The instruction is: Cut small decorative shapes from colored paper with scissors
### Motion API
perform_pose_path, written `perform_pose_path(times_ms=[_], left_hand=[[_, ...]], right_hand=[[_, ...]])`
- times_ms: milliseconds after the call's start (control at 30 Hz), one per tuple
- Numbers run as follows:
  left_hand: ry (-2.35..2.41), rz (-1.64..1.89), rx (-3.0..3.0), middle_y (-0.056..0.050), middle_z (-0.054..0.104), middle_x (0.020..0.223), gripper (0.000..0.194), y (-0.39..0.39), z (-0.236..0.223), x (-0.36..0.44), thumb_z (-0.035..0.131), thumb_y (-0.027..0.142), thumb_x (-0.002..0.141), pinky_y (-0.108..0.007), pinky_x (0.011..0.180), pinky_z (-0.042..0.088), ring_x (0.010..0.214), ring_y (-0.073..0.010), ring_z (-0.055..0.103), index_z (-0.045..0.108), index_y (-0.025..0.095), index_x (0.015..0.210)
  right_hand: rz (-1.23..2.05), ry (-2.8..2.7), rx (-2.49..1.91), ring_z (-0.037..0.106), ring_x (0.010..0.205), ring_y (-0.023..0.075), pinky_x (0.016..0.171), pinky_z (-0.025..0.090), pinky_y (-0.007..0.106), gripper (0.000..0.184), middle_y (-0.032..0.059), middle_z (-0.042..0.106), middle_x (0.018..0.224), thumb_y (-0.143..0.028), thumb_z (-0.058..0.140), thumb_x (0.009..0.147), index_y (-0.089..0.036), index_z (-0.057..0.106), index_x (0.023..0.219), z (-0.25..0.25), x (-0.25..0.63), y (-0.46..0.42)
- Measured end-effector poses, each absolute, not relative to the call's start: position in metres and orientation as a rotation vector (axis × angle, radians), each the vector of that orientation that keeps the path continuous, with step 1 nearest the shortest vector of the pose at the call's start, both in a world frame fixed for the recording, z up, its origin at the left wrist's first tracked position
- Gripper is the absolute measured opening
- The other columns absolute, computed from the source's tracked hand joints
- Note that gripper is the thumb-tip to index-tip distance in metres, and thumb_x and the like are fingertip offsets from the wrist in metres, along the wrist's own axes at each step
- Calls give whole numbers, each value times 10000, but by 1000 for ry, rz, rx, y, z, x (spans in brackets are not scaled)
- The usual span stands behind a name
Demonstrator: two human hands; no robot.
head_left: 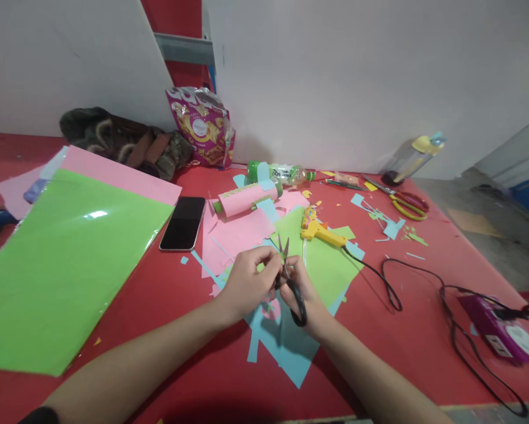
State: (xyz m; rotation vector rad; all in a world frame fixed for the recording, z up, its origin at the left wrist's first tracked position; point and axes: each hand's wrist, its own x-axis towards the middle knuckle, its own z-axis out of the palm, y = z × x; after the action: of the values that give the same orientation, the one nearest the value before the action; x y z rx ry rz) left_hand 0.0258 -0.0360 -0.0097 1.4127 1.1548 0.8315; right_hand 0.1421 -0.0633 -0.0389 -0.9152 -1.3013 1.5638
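Observation:
My right hand (307, 292) grips a small pair of scissors (296, 301) by the black handles. Their blades point away from me and stand slightly apart. Right beside the blades, my left hand (252, 281) is closed in a pinch; whatever is between its fingertips is too small to make out. Under both hands lie a blue paper sheet (297, 356), a green paper sheet (335, 274) and pink paper (240, 235). A round pink paper piece (270, 309) rests on the blue sheet below my fingers.
A yellow glue gun (328, 234) lies just ahead, its black cord running right to a purple box (502, 330). Beyond it are a pink-wrapped roll (246, 199), a plastic bottle (286, 174) and larger scissors (408, 203). Left lie a phone (183, 224) and packed green paper (79, 259).

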Motion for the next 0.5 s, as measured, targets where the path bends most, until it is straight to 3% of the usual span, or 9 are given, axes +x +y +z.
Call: perform_pose_path(times_ms=[233, 500], left_hand=[[1160, 830, 1407, 66, 413, 399, 215, -36, -9, 26, 385, 195, 743, -185, 447, 347, 406, -73, 440, 389, 168, 529], [1164, 823, 1411, 62, 421, 393, 225, -36, -9, 26, 382, 209, 746, -190, 436, 345, 405, -79, 445, 388, 172, 525]], right_hand=[[1533, -1304, -975, 356, 593, 116, 575, 326, 271, 412, -32, 328, 701, -566, 498, 683, -231, 293, 809, -38, 142, -65], [1564, -1264, -957, 397, 551, 101, 511, 352, 251, 404, -32, 361, 708, -555, 510, 682, -236, 296, 807, -40, 141, -65]])
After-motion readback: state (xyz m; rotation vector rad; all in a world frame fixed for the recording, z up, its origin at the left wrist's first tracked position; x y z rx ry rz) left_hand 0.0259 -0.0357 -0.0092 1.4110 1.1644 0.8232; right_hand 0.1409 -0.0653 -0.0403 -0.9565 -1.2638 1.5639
